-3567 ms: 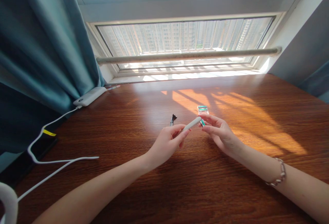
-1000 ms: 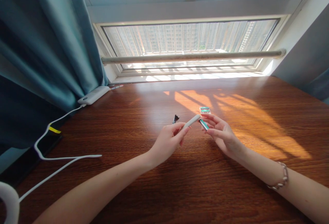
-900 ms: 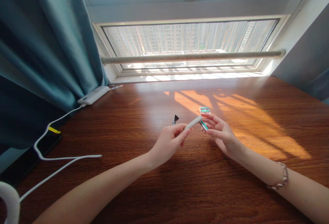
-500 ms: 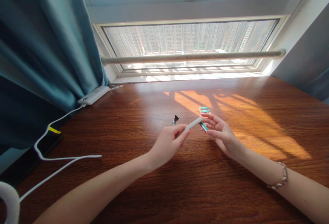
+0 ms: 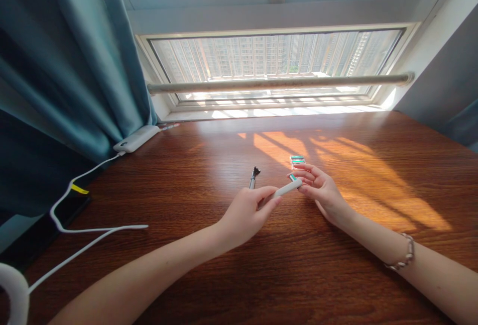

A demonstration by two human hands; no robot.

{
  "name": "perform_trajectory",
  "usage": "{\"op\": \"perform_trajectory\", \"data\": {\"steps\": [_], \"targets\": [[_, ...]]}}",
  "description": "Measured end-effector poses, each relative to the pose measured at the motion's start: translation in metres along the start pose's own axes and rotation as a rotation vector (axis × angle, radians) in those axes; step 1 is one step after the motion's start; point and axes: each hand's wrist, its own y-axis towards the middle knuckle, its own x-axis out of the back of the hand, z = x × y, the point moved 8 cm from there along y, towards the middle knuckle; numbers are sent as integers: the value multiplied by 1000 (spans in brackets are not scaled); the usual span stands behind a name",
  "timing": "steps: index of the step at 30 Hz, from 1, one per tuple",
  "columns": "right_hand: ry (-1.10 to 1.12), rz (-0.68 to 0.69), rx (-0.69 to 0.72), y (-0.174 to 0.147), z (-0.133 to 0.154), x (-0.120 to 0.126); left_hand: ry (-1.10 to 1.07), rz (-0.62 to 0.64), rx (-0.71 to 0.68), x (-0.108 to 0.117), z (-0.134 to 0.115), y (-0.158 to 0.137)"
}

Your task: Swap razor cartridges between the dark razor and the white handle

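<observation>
My left hand (image 5: 244, 214) is closed around a slim white handle (image 5: 287, 188), which looks like a razor handle, its far end pointing right. Against that end is a small green-striped razor head (image 5: 293, 177); I cannot tell whether it is fastened on. My right hand (image 5: 323, 193) has its fingers curled and closed about the razor head and the handle's tip. Behind my left hand, a silver handle with a black end (image 5: 254, 174) is partly hidden. Just beyond my right fingers lies a small pack of green-striped cartridges (image 5: 298, 160).
The brown wooden table (image 5: 179, 175) meets a window with a horizontal rail (image 5: 276, 84). At left, a white power bank (image 5: 136, 139) with a white cable (image 5: 85, 171) lies by the blue curtain (image 5: 74, 56). A yellow tag (image 5: 79, 189) and a curved white object (image 5: 17, 290) are nearer.
The white handle's tip has moved right and slightly down toward my right fingers. The razor head now shows above the tip instead of below it. More of the silver handle shows.
</observation>
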Motion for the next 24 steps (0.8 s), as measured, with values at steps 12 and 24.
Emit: {"op": "perform_trajectory", "data": {"steps": [12, 24], "targets": [[132, -100, -42, 1, -1, 6, 57, -29, 26, 2, 8, 1], [117, -29, -44, -1, 0, 0, 28, -112, 24, 10, 8, 3]]}}
